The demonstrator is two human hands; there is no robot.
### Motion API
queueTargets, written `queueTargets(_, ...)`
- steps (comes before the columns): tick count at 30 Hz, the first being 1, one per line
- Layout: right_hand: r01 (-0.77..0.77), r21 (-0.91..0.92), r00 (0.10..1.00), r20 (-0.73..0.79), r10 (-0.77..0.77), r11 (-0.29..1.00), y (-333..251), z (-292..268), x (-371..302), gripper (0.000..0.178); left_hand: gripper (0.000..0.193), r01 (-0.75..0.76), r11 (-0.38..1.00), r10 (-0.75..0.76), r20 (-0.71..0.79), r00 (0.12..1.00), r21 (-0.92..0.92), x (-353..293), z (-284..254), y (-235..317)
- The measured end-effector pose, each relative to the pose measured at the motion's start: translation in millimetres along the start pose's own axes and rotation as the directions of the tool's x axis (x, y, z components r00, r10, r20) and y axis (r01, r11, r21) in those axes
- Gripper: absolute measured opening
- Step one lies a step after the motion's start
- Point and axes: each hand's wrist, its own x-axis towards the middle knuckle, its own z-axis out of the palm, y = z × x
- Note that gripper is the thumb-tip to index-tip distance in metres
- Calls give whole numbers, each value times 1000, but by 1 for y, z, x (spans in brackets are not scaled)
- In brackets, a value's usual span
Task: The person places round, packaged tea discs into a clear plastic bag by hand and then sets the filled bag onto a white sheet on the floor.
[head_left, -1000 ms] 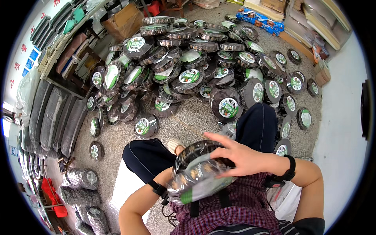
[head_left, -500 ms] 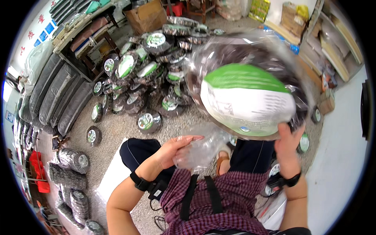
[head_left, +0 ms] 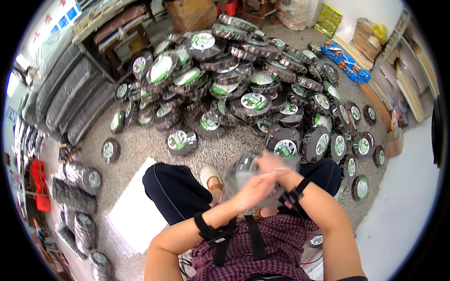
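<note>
Over my lap, both hands meet at a clear plastic bag (head_left: 238, 180), crumpled and see-through. My left hand (head_left: 255, 191) is closed, its fingers pinching the plastic. My right hand (head_left: 272, 165) lies just above and across it, fingers curled on the same bag and somewhat blurred by motion. Part of the film hides behind the hands, and I cannot make out whether anything is inside it. Beyond the hands, nearest to them, stands a plastic-wrapped dark round disc (head_left: 284, 142) with a green and white label.
A wide heap of similar wrapped discs (head_left: 253, 101) covers the floor ahead. Long dark wrapped cushions (head_left: 70, 100) lean at the left, with wrapped bundles (head_left: 84, 178) nearer. A white sheet (head_left: 136, 215) lies left of my leg. Shelving (head_left: 408, 75) stands at the far right.
The large wrapped disc that my right hand held up has left that hand, uncovering the heap. My right hand has come down and left to join my left hand at the plastic bag.
</note>
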Motion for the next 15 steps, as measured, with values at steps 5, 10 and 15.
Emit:
queueTargets(5,-182,-139,752,-658,47,973,55,16,30,51,44,70,988,-101,-224,969,-140,-5,29,9)
queueTargets(10,-62,419,946,314,-81,906,40,19,63,51,47,364,854,-164,471,867,-372,-28,59,58)
queueTargets(15,202,255,979,-65,-191,946,60,149,63,38,50,313,832,-298,108,949,-457,5,3,46)
